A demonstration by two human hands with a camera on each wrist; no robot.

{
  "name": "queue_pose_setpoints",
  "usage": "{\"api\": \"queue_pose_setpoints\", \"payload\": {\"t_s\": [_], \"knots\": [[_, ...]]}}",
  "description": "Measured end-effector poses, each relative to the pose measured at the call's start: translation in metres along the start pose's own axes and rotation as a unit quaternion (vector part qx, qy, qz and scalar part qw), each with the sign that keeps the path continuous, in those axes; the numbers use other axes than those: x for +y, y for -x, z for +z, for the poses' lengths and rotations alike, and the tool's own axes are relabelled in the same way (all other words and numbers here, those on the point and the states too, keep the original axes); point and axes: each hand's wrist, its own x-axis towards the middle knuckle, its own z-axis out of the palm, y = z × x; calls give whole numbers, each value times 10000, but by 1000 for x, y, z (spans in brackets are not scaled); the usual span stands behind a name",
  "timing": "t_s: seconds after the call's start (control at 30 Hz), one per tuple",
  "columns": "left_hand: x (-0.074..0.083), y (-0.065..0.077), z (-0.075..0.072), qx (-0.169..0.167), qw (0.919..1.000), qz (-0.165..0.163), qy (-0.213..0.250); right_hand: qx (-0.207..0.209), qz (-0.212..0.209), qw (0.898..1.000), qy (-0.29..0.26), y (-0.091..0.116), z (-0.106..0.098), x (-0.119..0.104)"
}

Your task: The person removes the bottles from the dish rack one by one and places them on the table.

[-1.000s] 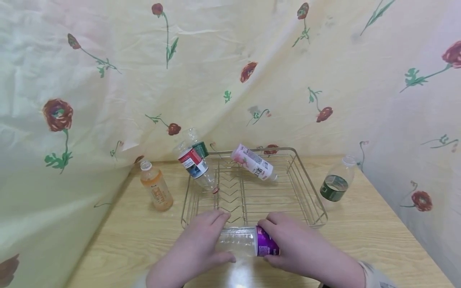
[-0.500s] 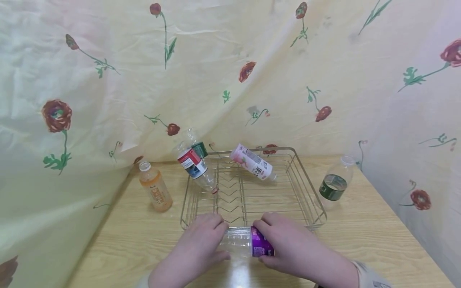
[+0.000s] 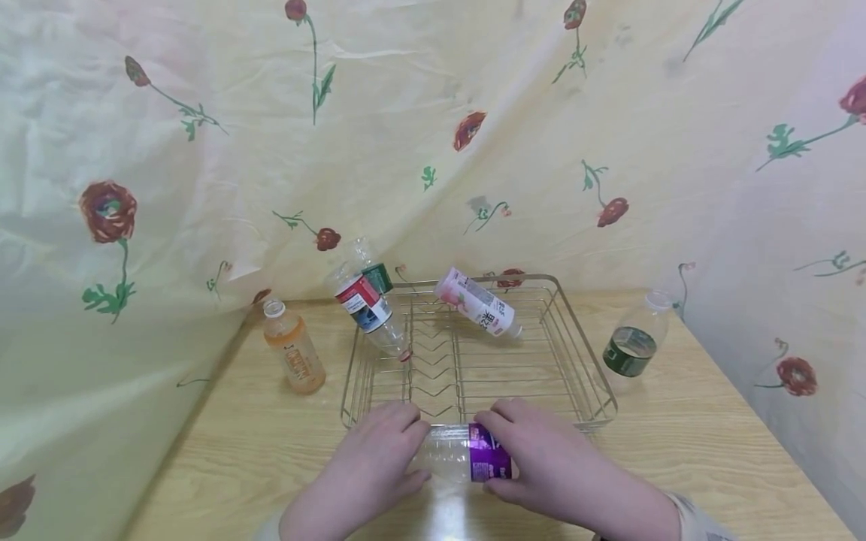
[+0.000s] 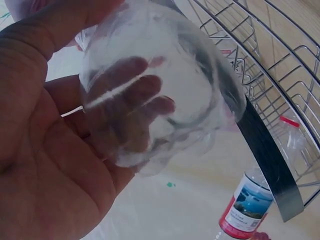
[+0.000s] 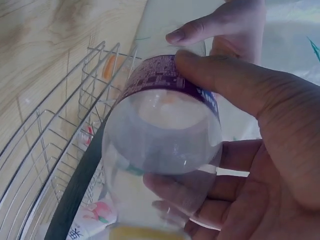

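Hands are meeting on a clear plastic bottle with a purple label [image 3: 467, 460], which I am seeing held sideways just above the light wooden bench [image 3: 216, 466], right at the near rim of the silver wire dish rack [image 3: 595, 376]. The left hand [image 3: 368, 466] is curling its fingers round one clear end; the left wrist view is showing fingers [image 4: 132, 92] through the transparent wall [image 4: 160, 85]. The right hand [image 3: 548, 466] is wrapping the labelled end, thumb lying along the purple band [image 5: 165, 75]. Print on that band is too small for me to read.

Inside the rack, a pink-and-white labelled bottle [image 3: 479, 303] is lying tilted, dark characters showing on its label but not legibly. A bottle with a red, white and blue label [image 3: 367, 306] is leaning neck-down over the rack's left rim, with a green-labelled clear bottle [image 3: 370, 269] just behind it. An orange drink bottle with a white cap [image 3: 293, 348] is standing left of the rack, and a clear bottle with a dark green label [image 3: 634, 342] is standing to the right.
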Motion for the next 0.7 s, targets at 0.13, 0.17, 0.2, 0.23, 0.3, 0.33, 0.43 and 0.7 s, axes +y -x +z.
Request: {"api": "queue_pose_setpoints", "payload": {"t_s": [0.13,0.17,0.2,0.23,0.3,0.33,0.43,0.7], "knots": [[-2,1,1,96,9999,-38,32,-33,331,9986,-419,4,-11,8],[-2,2,1,123,9999,-69,67,-23,448,9976,-527,5,-15,11],[-3,3,1,169,9998,-102,99,27,536,9963,-671,7,-19,14],[-3,4,1,209,9996,-142,144,90,627,9950,-768,9,-24,18],[-5,6,2,267,9991,-232,247,227,809,9929,-844,13,-32,24],[-5,8,3,285,9987,-285,316,308,873,9919,-872,15,-35,27],[-8,11,5,298,9976,-414,477,561,995,9887,-966,22,-42,36],[-14,17,4,553,9936,-548,821,853,1367,9784,-1292,38,-44,58]]}}
